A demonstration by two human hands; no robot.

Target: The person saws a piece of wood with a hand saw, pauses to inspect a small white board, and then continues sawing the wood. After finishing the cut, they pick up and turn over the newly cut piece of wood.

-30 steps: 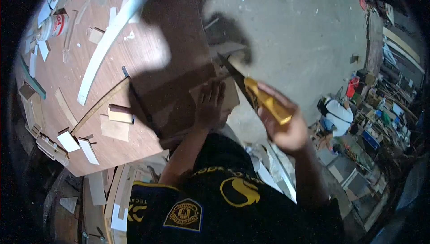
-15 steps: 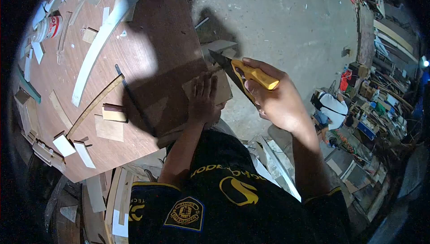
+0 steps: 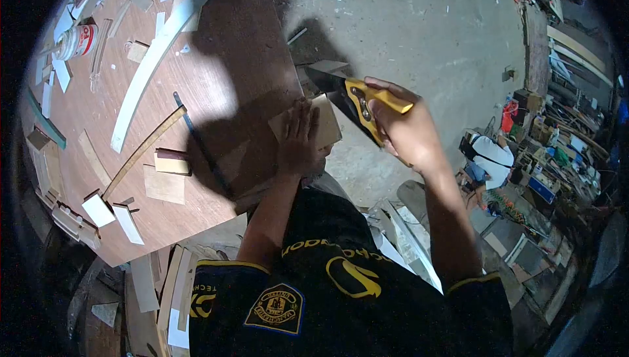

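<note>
My right hand [image 3: 409,131] is wrapped around the yellow handle of a handsaw [image 3: 354,104]. Its dark blade slants past the table's right edge, right at the far corner of a small wooden board [image 3: 327,128]. Flat on that board lies my left hand [image 3: 298,137], fingers stretched out and pressing it against the tabletop. The board sticks out beyond the edge of the brown table [image 3: 246,95]. Part of the board is hidden under my left hand.
On the table lie a long pale curved strip [image 3: 147,72], a thin dark blade [image 3: 196,137], a brown curved strip [image 3: 144,154], wood offcuts [image 3: 165,183] and a white-and-red container [image 3: 76,41]. A person in white [image 3: 490,159] crouches at right, beside piled material [image 3: 557,154].
The handsaw has turned in my right hand, so more of its blade face shows. My left hand stays on the board. The whole view has shifted slightly.
</note>
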